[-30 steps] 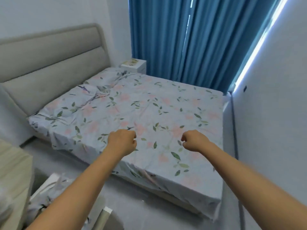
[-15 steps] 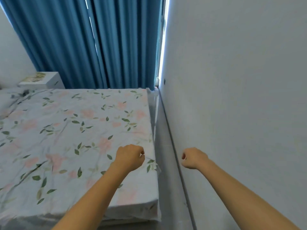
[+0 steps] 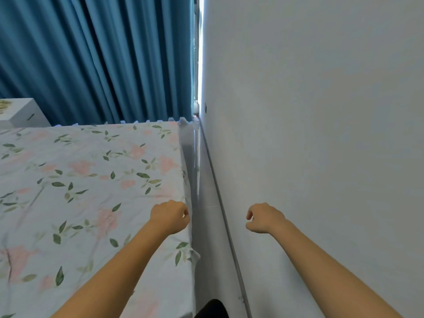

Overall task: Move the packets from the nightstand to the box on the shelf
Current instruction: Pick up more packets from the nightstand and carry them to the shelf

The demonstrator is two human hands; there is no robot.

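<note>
While the view has swung right over the last second, the plain white wall (image 3: 321, 134) now fills the whole right half, where a moment ago the grey headboard and most of the bed were centre stage. So the person has basically turned toward the narrow grey floor strip (image 3: 206, 226) running between bed and wall, which I'd guess is the walkway round to the far side.

Next biggest, the blue pleated curtain (image 3: 91, 53) hangs across the far left, and the bed with the pale floral sheet (image 3: 68, 191) has slid over to the left half.

The small white nightstand (image 3: 20, 111) is way off at the far left edge, beyond the bed, partly cut off now. Something yellowish-green lies on top, probably the packets (image 3: 4, 104), but too small to be sure. The box and shelf aren't visible.

Both hands are held out in front, well apart. Left hand (image 3: 169, 216) is over the bed's right edge, fingers curled in, holding nothing. Right hand (image 3: 263, 218) hangs over the floor strip near the wall, fingers loosely curled, also empty. So nothing's picked up yet, looks like still the approach.
</note>
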